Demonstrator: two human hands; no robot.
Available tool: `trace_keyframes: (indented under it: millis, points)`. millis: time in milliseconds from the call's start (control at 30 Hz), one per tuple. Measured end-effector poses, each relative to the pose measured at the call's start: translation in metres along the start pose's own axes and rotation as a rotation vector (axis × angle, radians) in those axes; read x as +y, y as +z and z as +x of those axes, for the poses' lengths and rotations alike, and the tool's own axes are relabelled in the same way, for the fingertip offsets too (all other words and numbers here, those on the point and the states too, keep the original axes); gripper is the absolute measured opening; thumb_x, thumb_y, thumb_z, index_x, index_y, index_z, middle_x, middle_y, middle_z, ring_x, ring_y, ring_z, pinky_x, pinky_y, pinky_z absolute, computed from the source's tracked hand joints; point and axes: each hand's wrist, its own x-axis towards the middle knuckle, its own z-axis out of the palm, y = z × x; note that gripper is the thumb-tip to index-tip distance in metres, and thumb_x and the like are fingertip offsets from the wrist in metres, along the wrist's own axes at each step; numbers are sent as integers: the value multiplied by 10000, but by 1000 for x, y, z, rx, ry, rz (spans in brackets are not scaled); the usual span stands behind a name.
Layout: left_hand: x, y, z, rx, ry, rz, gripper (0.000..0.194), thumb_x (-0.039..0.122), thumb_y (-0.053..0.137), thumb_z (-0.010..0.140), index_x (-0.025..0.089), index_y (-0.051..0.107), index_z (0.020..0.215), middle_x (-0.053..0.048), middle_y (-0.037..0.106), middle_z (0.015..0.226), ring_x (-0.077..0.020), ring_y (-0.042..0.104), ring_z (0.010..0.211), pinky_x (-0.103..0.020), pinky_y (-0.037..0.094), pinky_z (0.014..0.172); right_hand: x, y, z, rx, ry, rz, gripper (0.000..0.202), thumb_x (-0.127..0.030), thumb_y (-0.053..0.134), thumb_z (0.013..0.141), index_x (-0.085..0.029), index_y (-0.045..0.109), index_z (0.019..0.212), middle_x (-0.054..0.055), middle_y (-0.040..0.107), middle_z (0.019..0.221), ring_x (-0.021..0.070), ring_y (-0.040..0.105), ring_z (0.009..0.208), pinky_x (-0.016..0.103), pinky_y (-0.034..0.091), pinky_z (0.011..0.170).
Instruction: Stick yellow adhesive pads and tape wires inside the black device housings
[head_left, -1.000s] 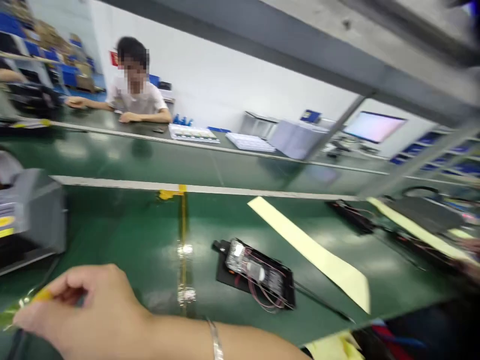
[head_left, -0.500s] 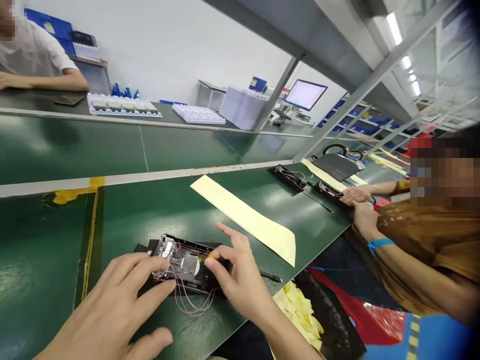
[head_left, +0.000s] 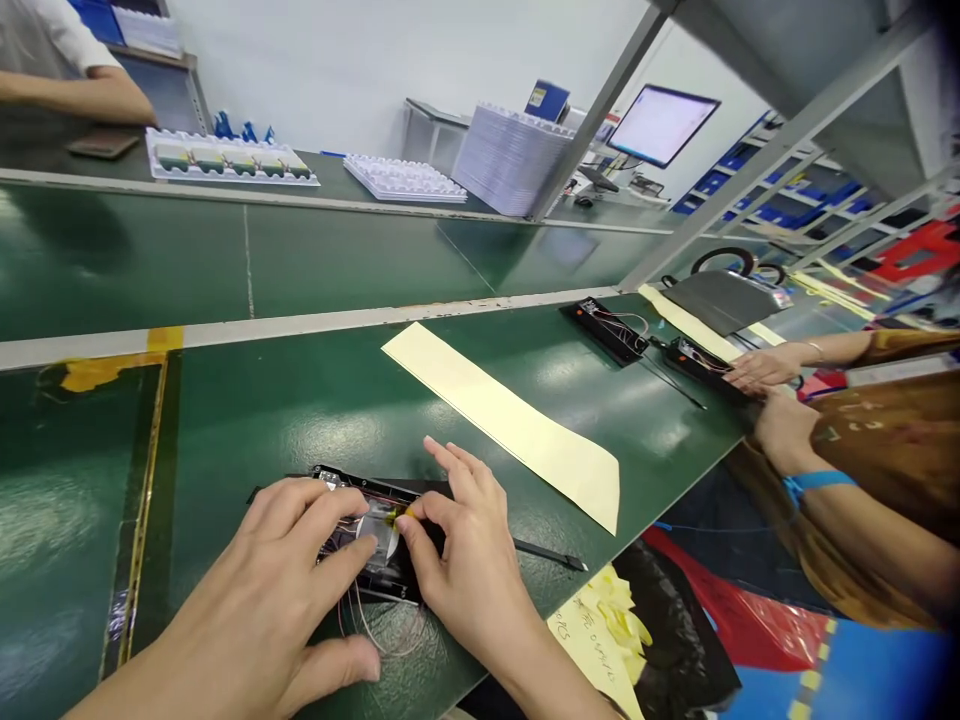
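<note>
Black housing (head_left: 405, 575): lying on green bench top (head_left: 262, 420), between and partly under both hands, near the bench's front edge. Left part hidden beneath left hand (head_left: 289, 575); right end hidden behind right hand (head_left: 461, 530). Circuit board (head_left: 328, 480) at the left end, showing only as a sliver above the fingers. White disc (head_left: 393, 540) near mid-housing, partly covered by fingertips and glossy clear film (head_left: 377, 525). Cannot tell where the film ends (glare and fingers in the way). Thin wires (head_left: 384, 654) looping out below the near side, faint against bench reflections. Long axis running across the view, sloping gently down from left to right, with board end pointing left. Black cable (head_left: 551, 552) extending past right hand toward lower right; any join to housing concealed.

Left hand: palm down, thumb well apart from forefinger, fingers bent over the housing. Right hand: entering from lower right, thumb and forefinger narrowed on yellow tape (head_left: 394, 515), remaining fingers extended upward. Person (head_left: 82, 90) at upper left: cut off by the frame.
</note>
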Motion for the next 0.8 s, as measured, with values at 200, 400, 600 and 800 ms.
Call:
trace_keyframes:
  millis: [200, 400, 600, 800]
  points:
    - [6, 2, 16, 29, 185, 52, 583, 660, 626, 803, 170, 644, 1119, -6, 702, 1074, -251, 546, 1064, -429, 220, 1068, -3, 2, 0, 60, -48, -117, 201, -164, 529, 890, -194, 669, 749, 109, 475, 1458, 342, 368, 1338, 617, 276, 1100]
    - [11, 7, 23, -19, 223, 123, 665, 750, 389, 868, 168, 644, 1064, -42, 716, 1026, -275, 537, 1184, -467, 212, 1064, -6, 3, -2, 79, -66, -169, 243, -183, 492, 915, -200, 657, 737, 94, 489, 1448, 327, 377, 1332, 611, 241, 1107]
    - [16, 8, 27, 12, 239, 151, 673, 763, 383, 859, 158, 651, 982, -55, 707, 939, -291, 578, 1068, -474, 245, 1017, -10, 1, -7, 78, -107, -230, 232, -191, 490, 899, -195, 657, 737, 93, 514, 1432, 321, 396, 1321, 587, 196, 1118]
    - [18, 11, 25, 2, 193, 121, 655, 752, 412, 856, 153, 651, 973, -39, 704, 894, -275, 604, 938, -479, 252, 1005, -16, -6, -15, 114, -151, -237, 230, -201, 481, 933, -164, 690, 1023, 105, 534, 1423, 313, 446, 1291, 548, 227, 1074]
